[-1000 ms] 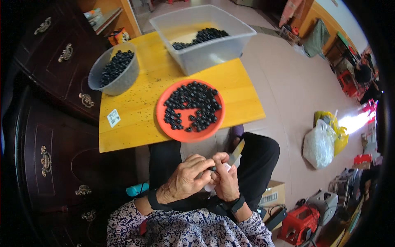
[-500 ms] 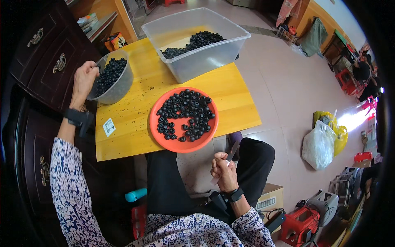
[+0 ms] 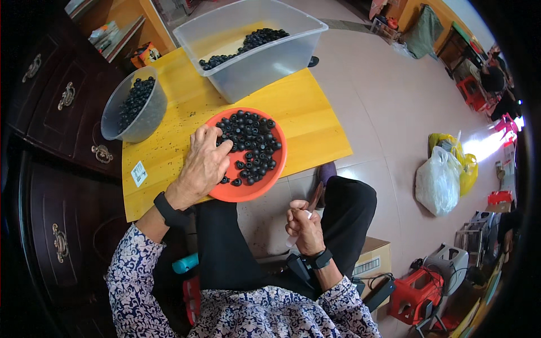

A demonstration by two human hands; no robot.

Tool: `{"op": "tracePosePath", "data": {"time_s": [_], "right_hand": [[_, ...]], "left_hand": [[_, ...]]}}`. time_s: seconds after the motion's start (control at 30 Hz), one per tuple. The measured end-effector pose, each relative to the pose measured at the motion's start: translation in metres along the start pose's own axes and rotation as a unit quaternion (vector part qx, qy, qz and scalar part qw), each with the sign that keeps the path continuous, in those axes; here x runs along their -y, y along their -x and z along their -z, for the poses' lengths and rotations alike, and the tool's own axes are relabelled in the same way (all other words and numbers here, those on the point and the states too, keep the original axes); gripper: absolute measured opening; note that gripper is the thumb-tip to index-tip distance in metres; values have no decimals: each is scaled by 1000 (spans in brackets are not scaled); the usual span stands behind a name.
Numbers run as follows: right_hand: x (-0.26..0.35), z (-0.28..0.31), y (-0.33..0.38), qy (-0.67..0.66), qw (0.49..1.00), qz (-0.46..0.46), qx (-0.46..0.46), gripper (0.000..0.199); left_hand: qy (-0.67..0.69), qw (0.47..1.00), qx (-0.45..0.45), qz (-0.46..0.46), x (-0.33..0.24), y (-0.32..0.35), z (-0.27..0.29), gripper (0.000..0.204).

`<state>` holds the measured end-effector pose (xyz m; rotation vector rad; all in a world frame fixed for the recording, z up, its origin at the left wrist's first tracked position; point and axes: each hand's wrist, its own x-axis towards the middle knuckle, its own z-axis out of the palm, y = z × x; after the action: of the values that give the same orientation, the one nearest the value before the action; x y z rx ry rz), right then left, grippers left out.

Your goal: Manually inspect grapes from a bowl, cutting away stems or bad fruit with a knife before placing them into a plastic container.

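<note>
The left hand [image 3: 205, 160] lies palm down on the left rim of an orange plate [image 3: 277, 169], its fingers [image 3: 221, 147] loosely spread and reaching in among the dark round berries [image 3: 251, 145] heaped there. Whether any berry is pinched under the fingertips cannot be told. The plate sits on the near edge of a yellow bench [image 3: 304, 121], slightly overhanging toward the person's lap.

The right hand [image 3: 304, 225] hovers over the lap, nearer than the plate and well apart from it. It is curled shut around a small knife [image 3: 313, 198], whose blade points up and away toward the bench edge. A pale handle end shows below the fist. Both wrists carry dark bands, and the sleeves are patterned blue and white.

On the far left of the bench stands a grey bowl [image 3: 147, 115] partly filled with the same berries. On the far side, a clear plastic tub [image 3: 265, 62] holds more of them, gathered along its far wall. A small white label [image 3: 138, 173] is stuck on the bench near its left edge, just beyond the left wrist.

Dark wooden drawers [image 3: 51, 107] with metal pulls stand to the left of the bench. To the right, on the tiled floor, lie a white bag [image 3: 437, 183] and a yellow bag [image 3: 465, 169] touching each other, and a red machine [image 3: 414, 293] sits nearer.
</note>
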<state>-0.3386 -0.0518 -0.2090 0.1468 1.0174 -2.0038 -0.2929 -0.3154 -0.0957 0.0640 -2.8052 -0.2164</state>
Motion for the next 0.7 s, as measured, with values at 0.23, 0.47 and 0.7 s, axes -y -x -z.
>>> {"op": "tracePosePath", "data": {"time_s": [0.23,0.47,0.7], "right_hand": [[2,5,1,-4,1000,-5,0,12],[-2,2,1,0,1000,-13,-11,12],[8,-13,15,30,999,21,-25,12]], "left_hand": [[-20,999,29,29,6,-6,-10,22],[-1,999,32,18,9,-3,-7,24],[129,990,-53,24,-33,10,20,22]]}}
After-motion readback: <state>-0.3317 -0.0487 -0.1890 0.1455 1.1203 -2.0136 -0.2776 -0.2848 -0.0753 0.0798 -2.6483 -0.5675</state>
